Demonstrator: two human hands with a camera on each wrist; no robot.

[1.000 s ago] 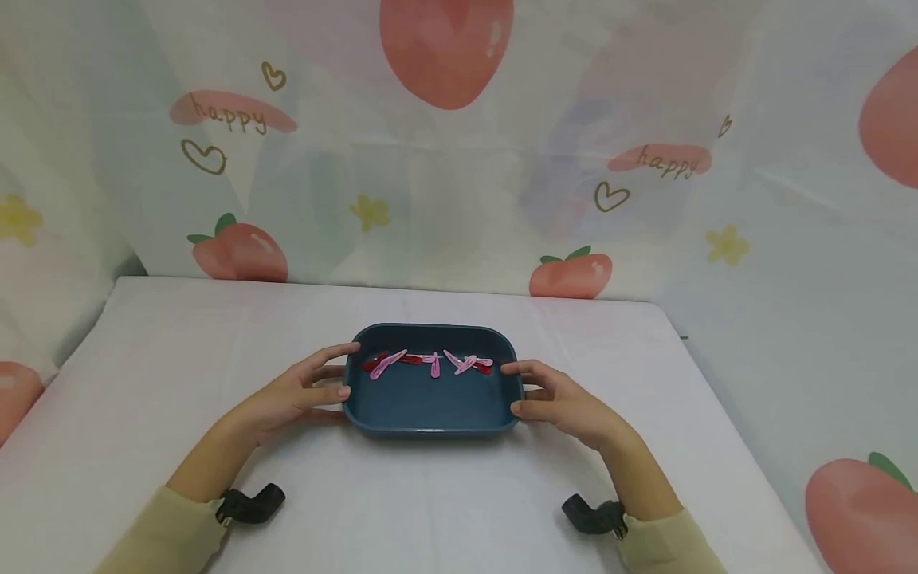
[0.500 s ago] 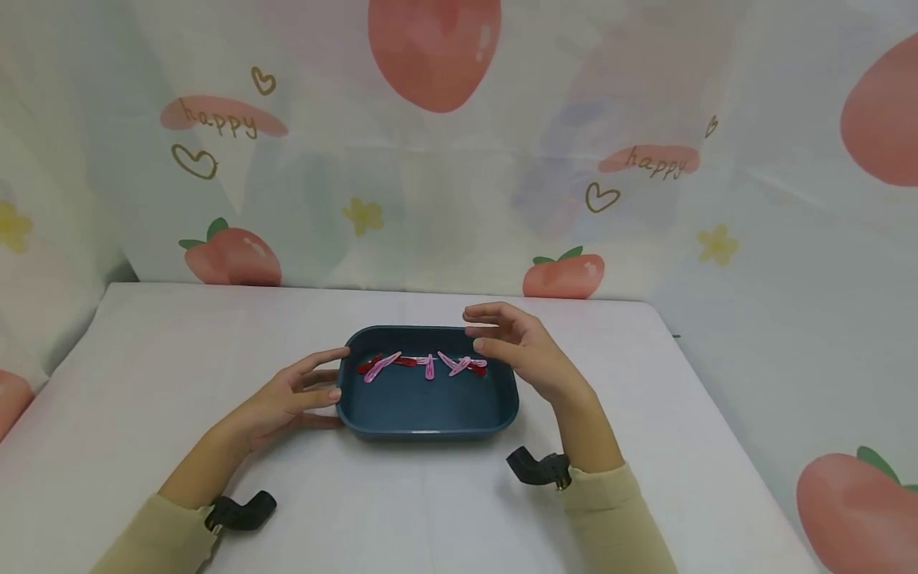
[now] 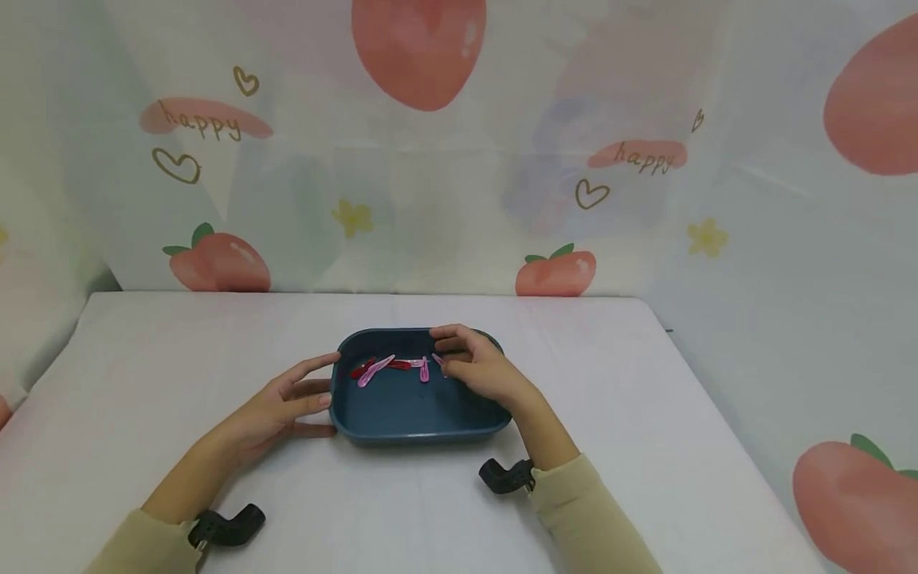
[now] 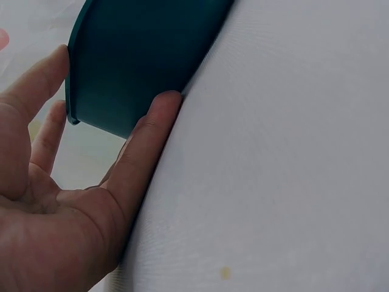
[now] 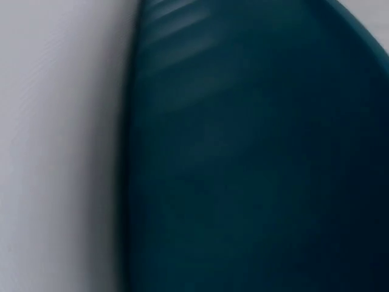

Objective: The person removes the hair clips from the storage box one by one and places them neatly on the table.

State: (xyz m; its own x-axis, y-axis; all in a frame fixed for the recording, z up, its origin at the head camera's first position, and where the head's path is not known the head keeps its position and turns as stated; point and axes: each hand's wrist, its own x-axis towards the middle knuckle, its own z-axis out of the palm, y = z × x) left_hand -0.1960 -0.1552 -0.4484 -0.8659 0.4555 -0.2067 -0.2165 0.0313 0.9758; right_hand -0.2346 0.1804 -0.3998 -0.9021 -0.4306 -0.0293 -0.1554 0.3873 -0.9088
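A dark blue-green tray (image 3: 402, 414) with rounded corners rests on the table. Pink and red snap hair clips lie toward its back, among them a pink clip (image 3: 376, 371), a red clip (image 3: 361, 369) and another pink clip (image 3: 425, 370). My left hand (image 3: 261, 418) touches the tray's left side with spread, mostly straight fingers. In the left wrist view, its fingertips meet the wall of the tray (image 4: 134, 61). Over the tray's right half, my right hand (image 3: 484, 371) reaches down with loosely bent fingers and covers the clips there. The right wrist view shows only the tray (image 5: 243, 182) and tablecloth.
A white cloth covers the table (image 3: 344, 510). Behind it hangs a curtain (image 3: 416, 175) printed with peaches, hearts and flowers. Black wrist cameras, such as the right one (image 3: 505, 476), stick out inward from both sleeves.
My right hand has let go of the tray's right edge, lifted, and come down over the clips at the right. My left hand stays at the tray's left side.
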